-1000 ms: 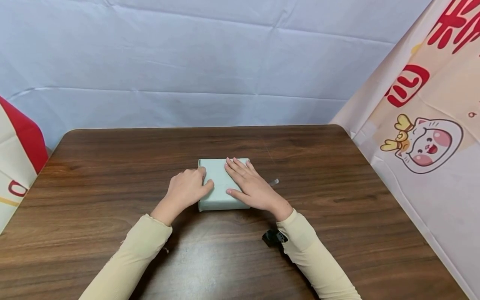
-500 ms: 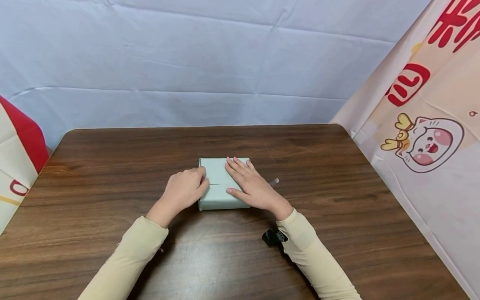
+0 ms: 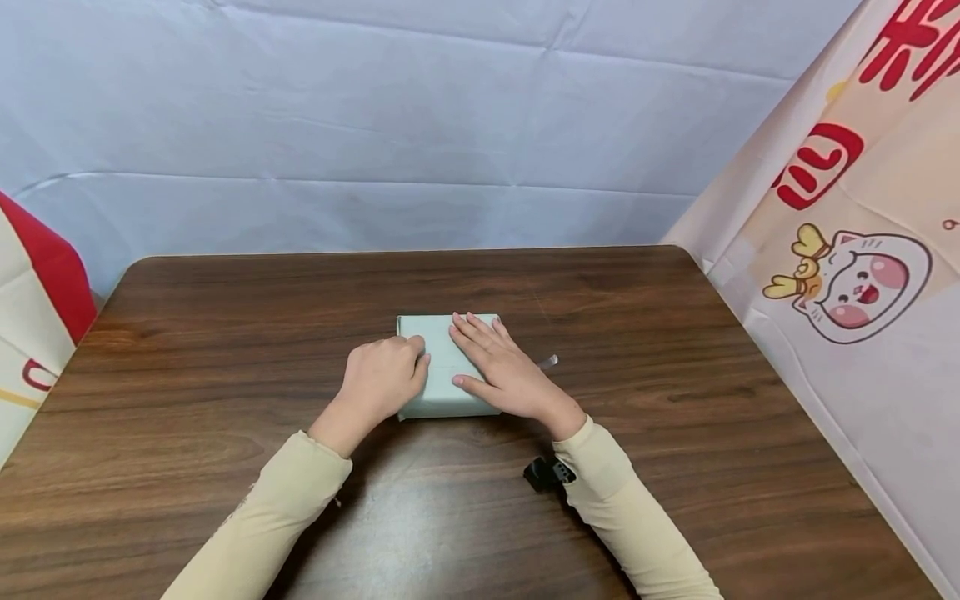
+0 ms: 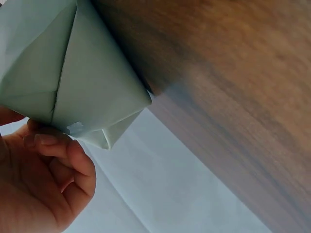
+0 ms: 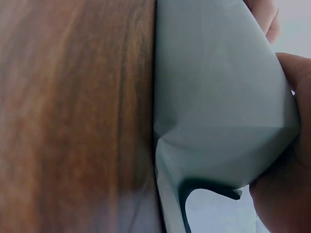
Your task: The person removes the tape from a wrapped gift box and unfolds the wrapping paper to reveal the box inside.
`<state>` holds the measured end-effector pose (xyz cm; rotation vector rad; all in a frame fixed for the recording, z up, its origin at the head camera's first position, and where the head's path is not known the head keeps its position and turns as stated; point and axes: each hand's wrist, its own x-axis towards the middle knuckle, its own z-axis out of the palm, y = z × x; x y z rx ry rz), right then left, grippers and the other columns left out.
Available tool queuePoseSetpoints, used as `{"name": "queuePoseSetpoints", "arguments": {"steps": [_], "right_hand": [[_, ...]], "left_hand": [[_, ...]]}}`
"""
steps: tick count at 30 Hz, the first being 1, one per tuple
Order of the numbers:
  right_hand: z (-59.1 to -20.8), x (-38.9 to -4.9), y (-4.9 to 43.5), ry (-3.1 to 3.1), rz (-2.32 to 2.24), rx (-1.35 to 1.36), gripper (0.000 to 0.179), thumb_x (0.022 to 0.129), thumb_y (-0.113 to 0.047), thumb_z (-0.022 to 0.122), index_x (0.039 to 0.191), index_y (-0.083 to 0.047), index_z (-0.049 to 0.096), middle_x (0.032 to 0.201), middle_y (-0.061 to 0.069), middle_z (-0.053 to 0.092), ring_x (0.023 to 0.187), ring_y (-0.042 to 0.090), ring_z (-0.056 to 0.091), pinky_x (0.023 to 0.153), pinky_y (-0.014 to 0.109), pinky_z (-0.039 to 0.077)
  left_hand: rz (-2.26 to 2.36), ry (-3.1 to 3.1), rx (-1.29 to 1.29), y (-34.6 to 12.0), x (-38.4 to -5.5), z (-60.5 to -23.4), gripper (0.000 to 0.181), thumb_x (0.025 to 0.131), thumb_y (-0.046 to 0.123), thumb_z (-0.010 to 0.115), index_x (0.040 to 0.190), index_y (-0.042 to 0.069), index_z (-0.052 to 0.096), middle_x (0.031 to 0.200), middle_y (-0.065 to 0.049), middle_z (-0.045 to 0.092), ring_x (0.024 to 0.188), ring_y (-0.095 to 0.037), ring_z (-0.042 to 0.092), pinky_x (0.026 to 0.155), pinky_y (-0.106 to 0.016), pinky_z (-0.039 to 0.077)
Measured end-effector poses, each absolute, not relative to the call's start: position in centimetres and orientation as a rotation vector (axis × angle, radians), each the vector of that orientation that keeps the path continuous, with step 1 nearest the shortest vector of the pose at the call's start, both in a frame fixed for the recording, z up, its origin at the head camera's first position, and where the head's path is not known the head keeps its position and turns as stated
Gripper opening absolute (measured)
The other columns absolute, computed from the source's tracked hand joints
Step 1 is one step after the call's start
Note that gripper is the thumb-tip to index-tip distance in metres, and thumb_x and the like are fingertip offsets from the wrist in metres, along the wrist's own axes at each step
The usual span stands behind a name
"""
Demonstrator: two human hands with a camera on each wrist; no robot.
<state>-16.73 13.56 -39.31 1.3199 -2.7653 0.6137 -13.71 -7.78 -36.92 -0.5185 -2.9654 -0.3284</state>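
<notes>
A box-shaped parcel in pale green paper (image 3: 442, 404) lies near the middle of the table, with a thin seam across its top. My right hand (image 3: 506, 379) rests flat on its right part, fingers spread. At the left end my left hand (image 3: 382, 375) touches the top edge with curled fingers, thumb and index finger close together. The left wrist view shows folded flaps on the parcel's end (image 4: 97, 82) and a small piece of clear tape (image 4: 75, 128) beside the fingertips. In the right wrist view, loose paper (image 5: 167, 184) sticks out with a gap at the other end.
The brown wooden table (image 3: 637, 333) carries the parcel. A small pale strip (image 3: 549, 362) shows just right of the right hand. A black wrist camera (image 3: 547, 475) sits by the right sleeve. White cloth (image 3: 360, 125) hangs behind; a printed banner (image 3: 847, 283) hangs at the right.
The left hand slid slightly left toward the parcel's edge, then back right over its top, its thumb now drawn in close to the index finger. The right hand has stayed in place.
</notes>
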Motion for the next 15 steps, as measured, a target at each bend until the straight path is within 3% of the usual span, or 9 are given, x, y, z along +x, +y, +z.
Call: {"name": "queuePoseSetpoints", "arguments": {"steps": [9, 15], "right_hand": [[-39.3, -16.7, 13.5, -2.765, 0.632, 1.321, 0.073, 0.099, -0.056, 0.027, 0.15, -0.004, 0.02, 0.157, 0.009, 0.013, 0.144, 0.022, 0.007, 0.114, 0.044, 0.0], [-39.3, -16.8, 13.5, -2.756, 0.632, 1.325, 0.073, 0.099, -0.056, 0.027, 0.15, -0.004, 0.02, 0.157, 0.01, 0.014, 0.144, 0.022, 0.007, 0.114, 0.045, 0.0]], "left_hand": [[-0.584, -2.978, -0.524, -8.7, -13.7, -37.3, 0.02, 0.089, 0.011, 0.047, 0.069, 0.013, 0.046, 0.056, 0.0, 0.041, 0.046, -0.014, 0.037, 0.04, -0.028, 0.03], [-0.69, -3.013, -0.47, -8.9, -13.7, -37.2, 0.017, 0.087, 0.018, 0.05, 0.072, 0.012, 0.047, 0.059, -0.001, 0.044, 0.047, -0.016, 0.042, 0.042, -0.03, 0.032]]}}
